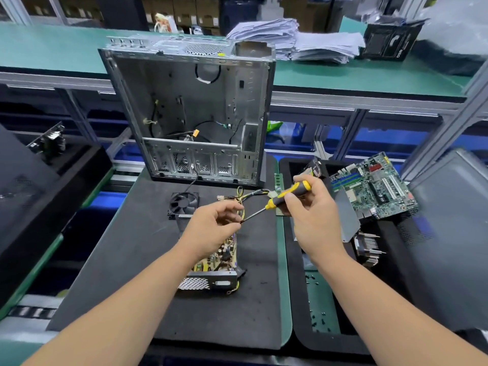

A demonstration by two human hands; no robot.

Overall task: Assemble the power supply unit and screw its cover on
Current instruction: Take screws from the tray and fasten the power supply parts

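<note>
Black matting is covering the tabletop (132, 260), with a green-topped shelf running across behind it. Standing at the far edge of the mat is an open computer case (190, 107), its side panel off and loose wires showing inside. A black case fan (183, 203) is lying just in front of the case, cabled to it.

Nearer the person, the power supply unit (216, 262) is sitting uncovered on the mat, its circuit board exposed and its mesh end plate facing the camera. Its yellow and black wire bundle (250, 194) is trailing away toward the case.

The right hand (313, 207) is gripping the yellow-and-black handle of a screwdriver (280, 200), held above the unit with the shaft slanting down to the left. The left hand (211, 228) is pinching at the shaft's tip with thumb and fingertips; whether a screw sits there is too small to tell. This hand and its forearm are hiding much of the unit's board.

To the right, a motherboard (375, 188) is resting tilted on a black tray (298, 326), with a finned heatsink (368, 247) below it and small dark screws (317, 318) scattered on the green surface inside the tray. Stacked papers (303, 40) are lying on the shelf.
</note>
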